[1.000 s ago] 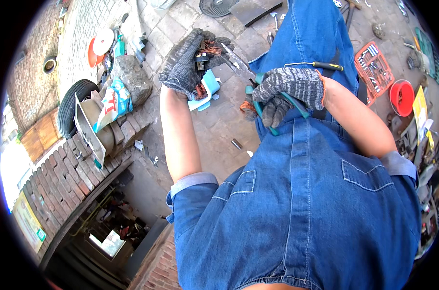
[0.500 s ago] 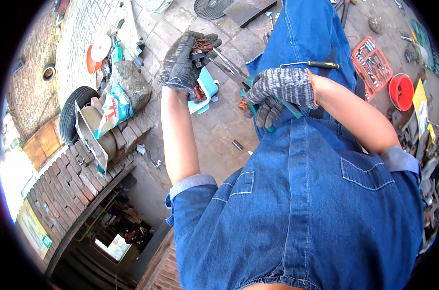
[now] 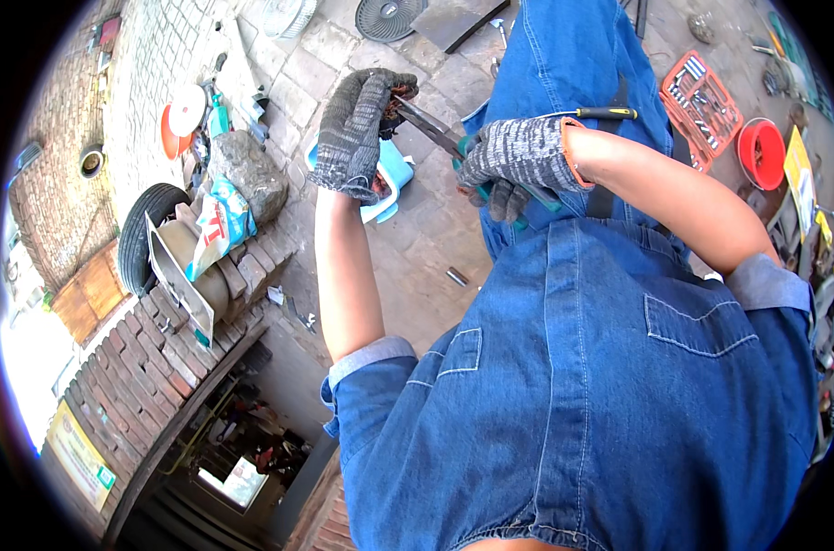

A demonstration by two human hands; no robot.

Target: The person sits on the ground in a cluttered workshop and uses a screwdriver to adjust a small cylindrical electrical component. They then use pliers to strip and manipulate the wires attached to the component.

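Note:
My left hand (image 3: 354,133), in a dark grey knit glove, is closed around a small dark part with copper-coloured wire (image 3: 394,115); the glove covers most of it. Long-jawed pliers (image 3: 432,128) with green handles are gripped in my right hand (image 3: 509,165), also gloved. Their jaw tips reach the part at my left fingers; whether they pinch a wire is hidden. Below my left hand, a light-blue plastic container (image 3: 395,171) is on the paving, with something reddish partly visible at its edge. A screwdriver (image 3: 606,113) with a black-and-yellow handle lies across my thigh.
At right are an orange-red socket set case (image 3: 701,108) and a red bucket (image 3: 761,154). A black fan grille (image 3: 389,18) and a dark flat panel (image 3: 458,20) lie ahead. A tyre (image 3: 146,234), a rock (image 3: 249,173) and a brick ledge stand left. A small metal cylinder (image 3: 456,276) lies nearby.
My left hand has turned over, so its back now hides most of the wire part. The pliers' tips have moved left up to the part, and my right hand has shifted slightly left.

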